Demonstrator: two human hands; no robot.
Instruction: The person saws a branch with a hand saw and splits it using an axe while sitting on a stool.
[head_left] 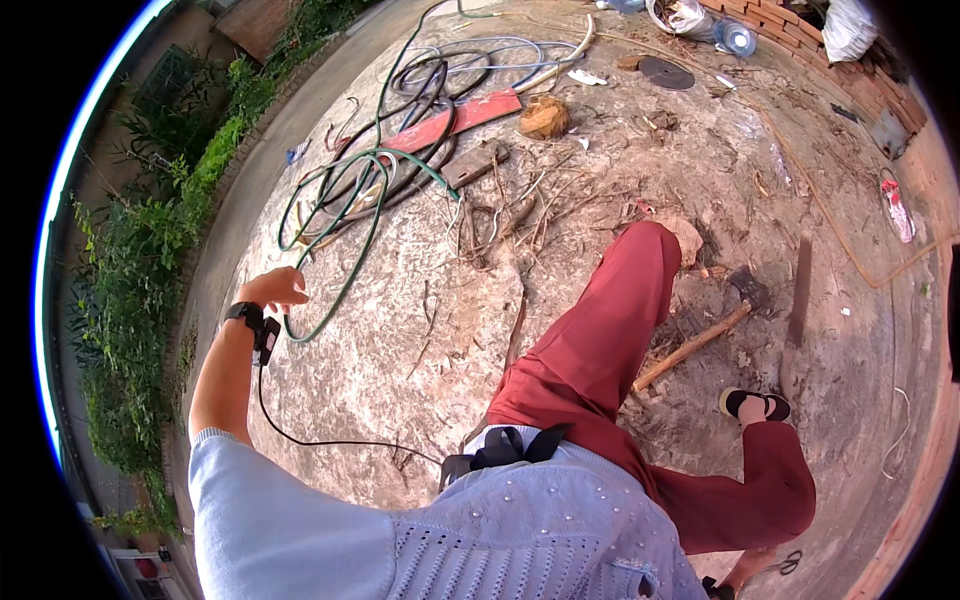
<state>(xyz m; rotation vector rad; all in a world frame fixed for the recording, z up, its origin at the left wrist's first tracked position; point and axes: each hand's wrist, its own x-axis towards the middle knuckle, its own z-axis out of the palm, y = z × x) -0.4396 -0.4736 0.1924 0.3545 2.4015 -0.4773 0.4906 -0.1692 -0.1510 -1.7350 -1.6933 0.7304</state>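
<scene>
My left hand (275, 288) is stretched out to the left, its fingers loosely bent and nothing visible in them. Behind its fingertips runs a loop of green hose (362, 262); I cannot tell that they touch. A black strap and small box (262, 335) sit at this wrist, with a cable leading to my waist. At the lower right edge, my right hand (757, 564) shows only partly beyond my bent knee. Right beside it is a small dark thing with loops, like scissors handles (790, 562); whether the hand grips it is unclear.
An axe (695, 345) with a wooden handle lies right of my leg. Hoses, a red board (455, 121), a rough brown block (544, 117) and scattered twigs (510, 215) cover the ground ahead. Stacked bricks (780, 35) line the far right; plants (130, 320) border the left.
</scene>
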